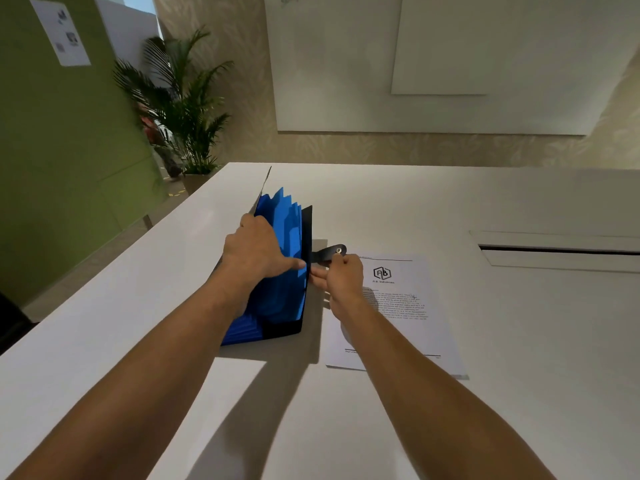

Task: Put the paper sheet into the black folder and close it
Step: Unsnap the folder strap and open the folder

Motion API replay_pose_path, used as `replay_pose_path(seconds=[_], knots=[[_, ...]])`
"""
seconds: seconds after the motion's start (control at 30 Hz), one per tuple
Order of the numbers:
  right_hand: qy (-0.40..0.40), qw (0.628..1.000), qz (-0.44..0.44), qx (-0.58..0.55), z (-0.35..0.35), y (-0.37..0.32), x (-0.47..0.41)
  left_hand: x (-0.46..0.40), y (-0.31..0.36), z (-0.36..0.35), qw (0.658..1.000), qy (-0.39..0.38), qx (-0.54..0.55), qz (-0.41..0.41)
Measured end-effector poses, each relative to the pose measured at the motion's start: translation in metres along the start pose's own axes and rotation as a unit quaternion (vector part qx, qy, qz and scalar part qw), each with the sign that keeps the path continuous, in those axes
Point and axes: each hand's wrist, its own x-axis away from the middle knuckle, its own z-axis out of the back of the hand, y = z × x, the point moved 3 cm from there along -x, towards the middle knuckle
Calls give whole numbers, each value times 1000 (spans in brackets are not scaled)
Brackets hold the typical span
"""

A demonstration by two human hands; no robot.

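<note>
The black folder [306,258] stands open on the white table, its blue accordion pockets [284,244] fanned out. My left hand [254,249] grips the folder's left cover, with the thumb pressed against the blue pockets. My right hand [341,278] holds the folder's black strap [327,253], which carries a metal snap, and its fingers touch the right cover. The printed paper sheet [408,317] lies flat on the table right of the folder, partly under my right forearm.
The white table [485,410] has a long cable slot [561,251] at the right. A potted palm [183,105] stands beyond the table's far left corner, beside a green wall. A whiteboard hangs on the far wall.
</note>
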Motion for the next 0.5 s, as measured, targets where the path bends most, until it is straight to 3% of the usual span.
replay_pose_path(seconds=[0.17,0.37,0.5], knots=[[-5,1000,7,-8,-3,-4,5,0,1,-6,1000,-3,-7,-19],[-5,1000,6,-3,1,-5,3,-5,-4,-3,995,-49,83,-14],[-28,999,-11,33,3,-7,0,-6,-10,-10,990,-36,131,-31]])
